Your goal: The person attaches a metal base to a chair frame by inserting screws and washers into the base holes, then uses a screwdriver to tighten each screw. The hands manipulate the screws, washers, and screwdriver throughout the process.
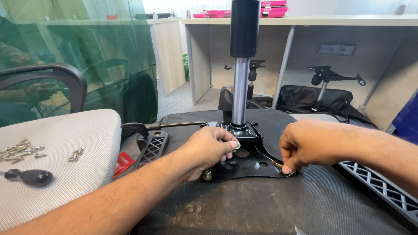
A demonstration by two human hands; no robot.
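A black metal mechanism plate (250,165) lies on the upturned underside of an office chair seat (261,204), with a chrome and black gas cylinder (240,87) standing up from it. My left hand (209,150) rests on the plate's left side, pinching a small silver washer or bolt head (236,145) between thumb and fingertips. My right hand (307,146) pinches a small bolt (278,164) at the plate's right front corner. One bolt (207,175) sits in the plate's left front corner. A black lever (161,127) sticks out left.
A grey mesh chair seat (56,161) at left carries loose screws (21,150), a second small pile of screws (76,154) and a black-handled screwdriver (30,177). Black plastic armrest parts (152,150) lie on both sides. More chair parts (322,93) sit under the desks behind.
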